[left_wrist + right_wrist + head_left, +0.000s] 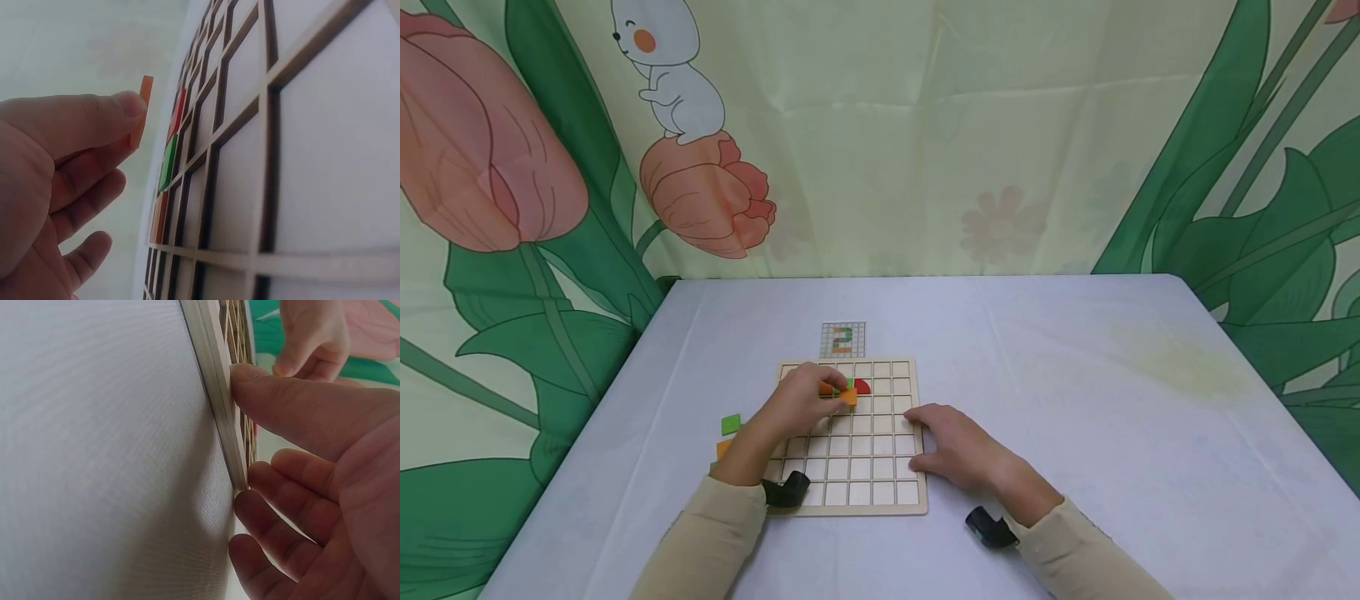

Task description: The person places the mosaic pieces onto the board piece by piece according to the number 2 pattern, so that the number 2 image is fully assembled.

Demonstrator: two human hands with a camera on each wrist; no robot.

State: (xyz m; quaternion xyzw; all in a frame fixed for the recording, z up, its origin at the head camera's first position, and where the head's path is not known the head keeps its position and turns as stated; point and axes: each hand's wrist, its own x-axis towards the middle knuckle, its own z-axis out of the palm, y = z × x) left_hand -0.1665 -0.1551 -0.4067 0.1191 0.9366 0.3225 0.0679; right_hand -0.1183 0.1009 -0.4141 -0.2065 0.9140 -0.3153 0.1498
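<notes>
A wooden grid board (883,446) lies on the table. Over its far part, my left hand (805,396) pinches an orange square tile (145,103) between thumb and fingers, held just above the grid. A red tile (862,387) with a curved edge sits in one cell. In the left wrist view, a green tile (167,164) and another orange tile (159,219) sit in the same line as the red one. My right hand (962,446) rests at the board's right edge, thumb and fingers spread apart and touching the rim (215,387).
Just beyond the board lies a small pattern card (842,340) showing a coloured figure on a grid. Left of the board are a loose green tile (731,424) and an orange tile (723,448), partly hidden by the left arm. A white cloth (1075,400) covers the table.
</notes>
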